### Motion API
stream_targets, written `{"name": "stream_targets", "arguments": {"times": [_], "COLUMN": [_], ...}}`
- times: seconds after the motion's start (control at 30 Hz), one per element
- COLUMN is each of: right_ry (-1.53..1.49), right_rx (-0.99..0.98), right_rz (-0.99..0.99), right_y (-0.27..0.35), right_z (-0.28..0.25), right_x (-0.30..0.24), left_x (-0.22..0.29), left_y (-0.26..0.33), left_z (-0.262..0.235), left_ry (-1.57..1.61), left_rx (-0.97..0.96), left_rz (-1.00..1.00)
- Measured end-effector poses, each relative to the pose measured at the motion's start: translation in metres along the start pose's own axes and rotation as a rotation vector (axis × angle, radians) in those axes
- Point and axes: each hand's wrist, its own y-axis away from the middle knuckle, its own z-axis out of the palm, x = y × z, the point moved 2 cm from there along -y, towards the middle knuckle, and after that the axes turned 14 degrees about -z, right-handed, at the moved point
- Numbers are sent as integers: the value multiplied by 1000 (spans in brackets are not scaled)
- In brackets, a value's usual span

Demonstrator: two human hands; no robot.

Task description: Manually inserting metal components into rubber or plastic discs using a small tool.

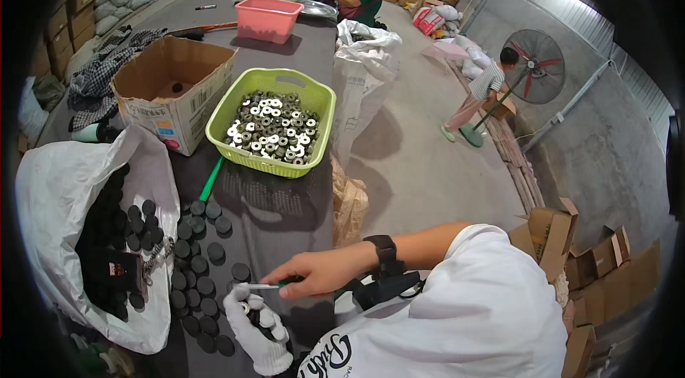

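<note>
My left hand, in a white glove, is closed around a small dark round piece with a shiny metal ring. My bare right hand grips a slim tool with a green handle and a thin metal shaft; its exact kind is unclear. The shaft reaches over the gloved fingertips. Beside my left hand, several black round discs lie loose on the grey-covered table. A white sack holding more black discs lies open at the left.
Beyond my hands stands a lime-green basket of metal rings, next to a cardboard box and a pink tub. A green rod lies near the basket. White sacks line the table's right side. Two people and a fan are farther off.
</note>
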Motion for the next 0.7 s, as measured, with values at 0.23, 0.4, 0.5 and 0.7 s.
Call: {"name": "stream_targets", "arguments": {"times": [0.23, 0.4, 0.5, 0.7], "right_ry": [615, 706, 732, 788], "right_rx": [-65, -165, -219, -182], "right_rz": [-274, -307, -255, -266], "right_y": [4, 8, 9, 10], "right_z": [10, 6, 4, 5], "right_x": [-10, -22, -31, -24], "left_x": [-4, -5, -4, -6], "left_y": [7, 5, 5, 3], "left_z": [2, 2, 3, -4], "left_ry": [-183, -251, -269, -267], "left_rx": [133, 110, 99, -1], "left_rz": [80, 131, 133, 149]}}
